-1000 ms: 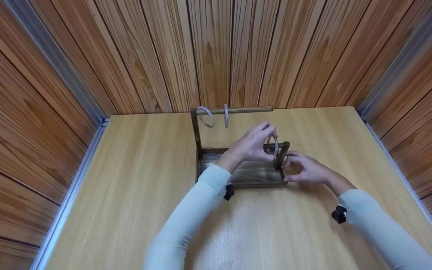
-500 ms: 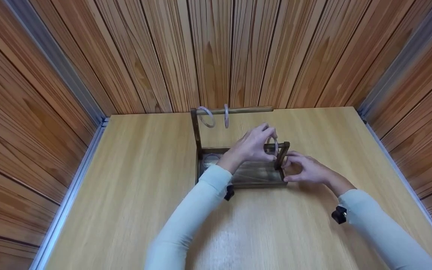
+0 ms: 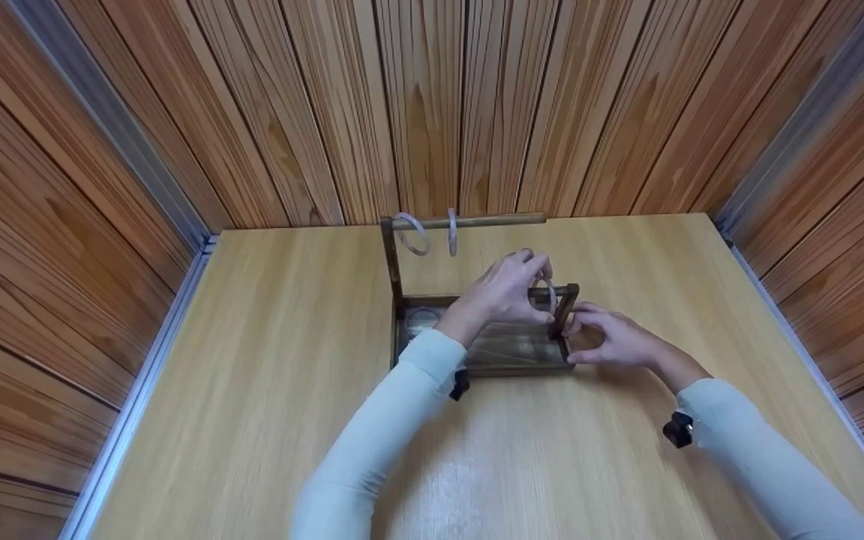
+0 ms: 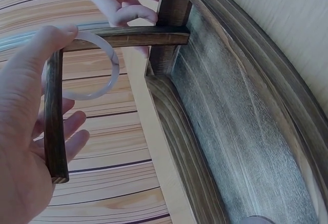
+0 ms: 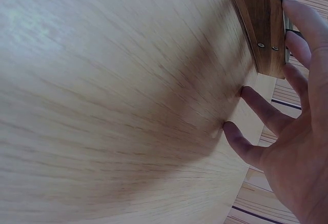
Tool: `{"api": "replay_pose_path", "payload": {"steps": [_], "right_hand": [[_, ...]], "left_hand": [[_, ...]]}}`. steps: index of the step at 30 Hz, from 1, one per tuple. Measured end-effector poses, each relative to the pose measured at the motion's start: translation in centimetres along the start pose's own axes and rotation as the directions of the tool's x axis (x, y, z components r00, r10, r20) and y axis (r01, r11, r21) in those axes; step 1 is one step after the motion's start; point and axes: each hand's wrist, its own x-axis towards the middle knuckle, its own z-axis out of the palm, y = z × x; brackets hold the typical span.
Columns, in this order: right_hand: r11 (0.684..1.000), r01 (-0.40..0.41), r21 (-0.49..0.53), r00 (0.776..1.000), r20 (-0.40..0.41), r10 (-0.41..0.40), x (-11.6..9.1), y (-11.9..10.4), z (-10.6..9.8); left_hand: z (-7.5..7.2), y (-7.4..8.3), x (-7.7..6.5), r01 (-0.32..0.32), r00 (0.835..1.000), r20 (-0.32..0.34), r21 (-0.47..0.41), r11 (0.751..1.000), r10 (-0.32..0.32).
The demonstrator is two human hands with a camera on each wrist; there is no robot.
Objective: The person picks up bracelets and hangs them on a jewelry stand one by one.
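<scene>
In the head view, my left hand [image 3: 503, 289] pinches a pale translucent bangle [image 3: 553, 295] between thumb and fingers at the stand's lower right. The left wrist view has this bangle [image 4: 115, 67] at the corner of the lower bar [image 4: 55, 131] and its post [image 4: 133, 38]; it seems to encircle the bar, partly hidden by the hand. My right hand [image 3: 616, 339] holds the right end of the dark wooden stand [image 3: 518, 371]. In the right wrist view, thumb and fingers touch the stand's end [image 5: 264, 29], while other fingertips [image 5: 230, 127] reach the table.
Two similar bangles hang on the taller upper bar [image 3: 503, 220], one tilted bangle [image 3: 423, 244] near the post and another bangle [image 3: 453, 232] farther right. Another bangle [image 3: 409, 322] lies in the tray's left part. A wood-panelled wall [image 3: 432, 105] rises behind the table [image 3: 289, 375].
My left hand has dipped very slightly, its fingers lowering around the bangle. The right hand and the stand have stayed put.
</scene>
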Motion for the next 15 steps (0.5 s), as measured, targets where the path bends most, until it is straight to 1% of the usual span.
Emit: {"api": "replay_pose_path", "payload": {"steps": [12,15], "right_hand": [[1.000,-0.002,0.006,1.000,0.003,0.002,-0.01,0.01,0.00],[1.000,0.006,0.002,1.000,-0.003,-0.006,-0.02,0.04,-0.03]], "left_hand": [[0.05,-0.04,0.03,0.009,1.000,0.019,-0.017,1.000,-0.009],[0.06,-0.14,0.06,-0.010,1.000,0.005,-0.015,1.000,0.010]]}}
